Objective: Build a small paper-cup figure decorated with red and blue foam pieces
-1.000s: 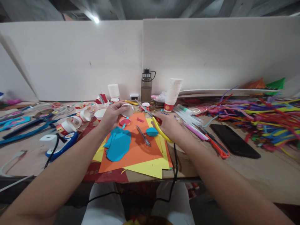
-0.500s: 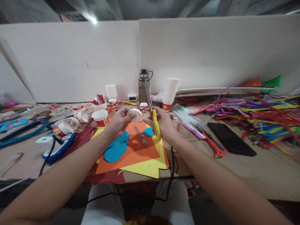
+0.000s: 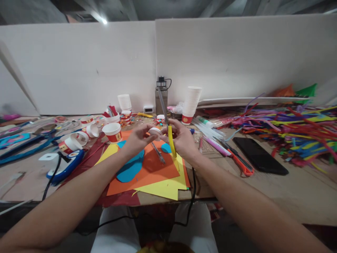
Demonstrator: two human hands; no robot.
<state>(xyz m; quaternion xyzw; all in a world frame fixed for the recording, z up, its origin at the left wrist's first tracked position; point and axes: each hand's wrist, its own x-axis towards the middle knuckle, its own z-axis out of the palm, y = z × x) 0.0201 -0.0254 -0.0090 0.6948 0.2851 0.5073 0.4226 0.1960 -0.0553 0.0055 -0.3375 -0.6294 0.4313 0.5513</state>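
Note:
My left hand (image 3: 137,140) is closed on a small white paper cup piece (image 3: 154,132), held above the coloured paper. My right hand (image 3: 181,140) grips yellow-handled scissors (image 3: 170,135), blades pointing up and away toward the bottle. The two hands meet at the cup piece. Below them lie an orange sheet (image 3: 155,168), yellow sheets (image 3: 165,188) and blue cut-out shapes (image 3: 130,168). A second grey tool (image 3: 158,153) rests on the orange sheet.
A red-and-white cup (image 3: 113,131) stands left of my hands, with cut cups (image 3: 76,138) further left. A dark bottle (image 3: 162,95) and a cup stack (image 3: 192,103) stand at the back. A black phone (image 3: 259,151), an orange cutter (image 3: 242,163) and a pile of coloured strips (image 3: 295,130) lie right.
My left hand has brought the white cup piece toward the middle. My right hand swung the scissors from flat to blades-up and drew in to meet the left hand.

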